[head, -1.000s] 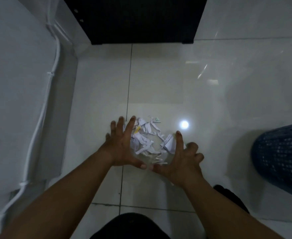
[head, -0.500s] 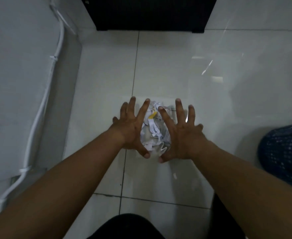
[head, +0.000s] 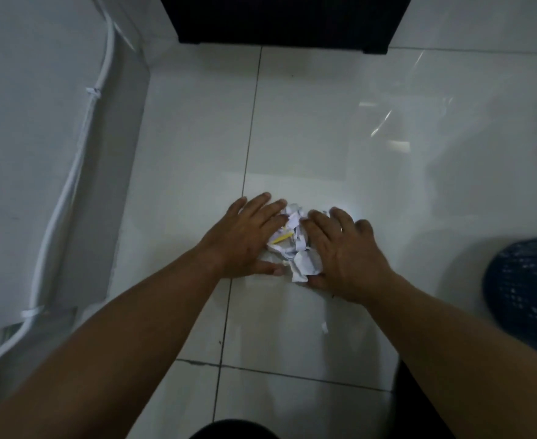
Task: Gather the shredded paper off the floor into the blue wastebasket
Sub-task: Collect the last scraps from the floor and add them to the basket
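My left hand [head: 247, 237] and right hand [head: 348, 253], fingers nearly straight, press the shredded paper [head: 296, 248] between them on the floor [head: 324, 137], the blue wastebasket [head: 528, 288] well apart at right.

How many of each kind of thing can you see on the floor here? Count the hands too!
Hands: 2, the left hand and the right hand
pile of shredded paper: 1
loose paper scrap: 1
blue wastebasket: 1
white cable: 1
Total: 6
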